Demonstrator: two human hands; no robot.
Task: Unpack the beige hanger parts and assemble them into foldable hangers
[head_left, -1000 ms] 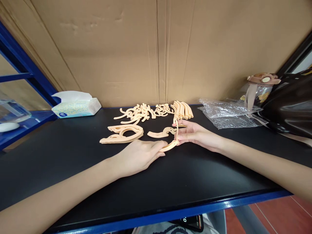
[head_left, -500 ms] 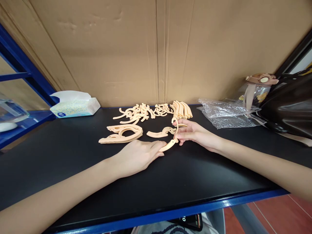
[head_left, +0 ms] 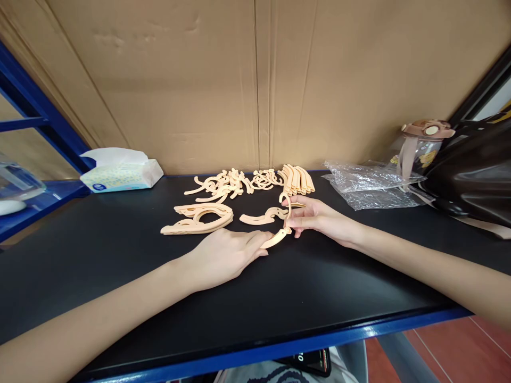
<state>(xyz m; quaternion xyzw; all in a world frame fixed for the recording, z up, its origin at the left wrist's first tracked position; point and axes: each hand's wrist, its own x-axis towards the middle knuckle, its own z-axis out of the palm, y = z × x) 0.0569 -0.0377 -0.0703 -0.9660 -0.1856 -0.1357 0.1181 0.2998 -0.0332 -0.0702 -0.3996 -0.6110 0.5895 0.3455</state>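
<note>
My left hand (head_left: 231, 256) pinches a curved, cream plastic hanger arm (head_left: 274, 239) just above the black tabletop. My right hand (head_left: 309, 217) grips a cream hanger hook (head_left: 287, 205), its curved end pointing up. The lower end of the hook meets the right end of the hanger arm; whether they are locked together I cannot tell. Behind them lies another hanger piece (head_left: 259, 217), partly covered at its right by my right fingers. Left of that rests a stack of folded hangers (head_left: 199, 219).
At the back are a pile of loose hooks and pieces (head_left: 227, 183) and a bundle of hanger arms (head_left: 297, 180). A tissue box (head_left: 122, 173) stands back left. Clear plastic bags (head_left: 371, 186), a bottle (head_left: 423, 146) and a dark bag (head_left: 475, 175) sit at the right.
Both hands keep their grip on the hanger arm and the hook, nearly unmoved. The whole view has shifted very slightly.
</note>
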